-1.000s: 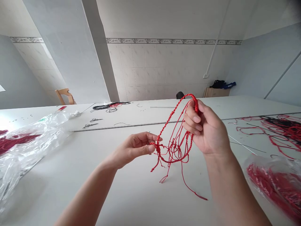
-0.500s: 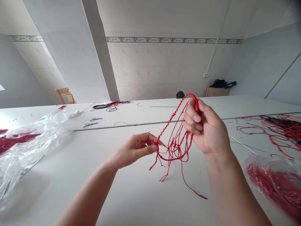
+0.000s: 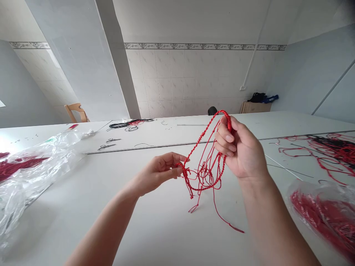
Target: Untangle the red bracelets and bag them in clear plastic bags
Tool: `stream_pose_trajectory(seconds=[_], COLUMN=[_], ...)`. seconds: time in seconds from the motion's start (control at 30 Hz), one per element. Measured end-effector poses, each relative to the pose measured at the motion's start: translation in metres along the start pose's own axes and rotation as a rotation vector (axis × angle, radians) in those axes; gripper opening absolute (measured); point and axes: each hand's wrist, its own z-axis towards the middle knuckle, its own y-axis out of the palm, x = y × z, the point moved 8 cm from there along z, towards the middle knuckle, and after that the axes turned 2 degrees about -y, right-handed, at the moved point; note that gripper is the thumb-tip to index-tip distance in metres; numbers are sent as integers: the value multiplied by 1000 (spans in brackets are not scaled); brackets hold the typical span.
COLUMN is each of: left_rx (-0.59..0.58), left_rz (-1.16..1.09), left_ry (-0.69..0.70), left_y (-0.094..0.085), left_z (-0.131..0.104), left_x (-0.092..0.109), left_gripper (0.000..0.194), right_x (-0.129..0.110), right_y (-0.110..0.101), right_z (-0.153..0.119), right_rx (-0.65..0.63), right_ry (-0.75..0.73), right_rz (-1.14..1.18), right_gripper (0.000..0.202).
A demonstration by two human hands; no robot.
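Observation:
A bundle of red braided cord (image 3: 201,136) hangs in loops between my two hands above the white table (image 3: 172,229). My right hand (image 3: 244,149), the higher one, is closed around the upper loops, its fingers curled over several strands. Lower and to the left, my left hand (image 3: 158,173) pinches part of the cord between thumb and fingertips. Thin red strands (image 3: 206,173) dangle in a tangle between the hands. One long thin end (image 3: 222,216) trails down below my right hand.
A clear plastic bag (image 3: 61,147) with dark red cord (image 3: 22,166) lies at left; another bag of red cord (image 3: 321,218) sits at right. Red and black cords (image 3: 332,147) spread behind it. Scissors (image 3: 107,146) and a black cord bundle (image 3: 124,124) lie farther back.
The short braided end by my left hand has swung right and now hangs closer to the loop. Both hands have shifted slightly left, still holding the cord.

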Motion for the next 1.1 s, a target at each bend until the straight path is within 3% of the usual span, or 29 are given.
stream_pose_trajectory(seconds=[0.17, 0.3, 0.43, 0.63, 1.1], left_rx=[165, 323, 412, 430, 414], left_rz=[10, -39, -101, -99, -167], left_ry=[2, 38, 78, 87, 76], left_y=[-15, -28, -33, -33, -30], left_z=[0, -4, -7, -9, -10], left_x=[2, 10, 15, 15, 15], left_gripper=[32, 32, 30, 31, 37], right_x=[18, 47, 59, 65, 65], right_y=[1, 14, 27, 39, 41], right_z=[3, -4, -14, -19, -19], right_rx=[-46, -214, -333, -390, -383], right_ry=[45, 188, 221, 203, 130], right_rz=[-79, -398, -614, -619, -623], right_gripper=[34, 32, 31, 31, 29])
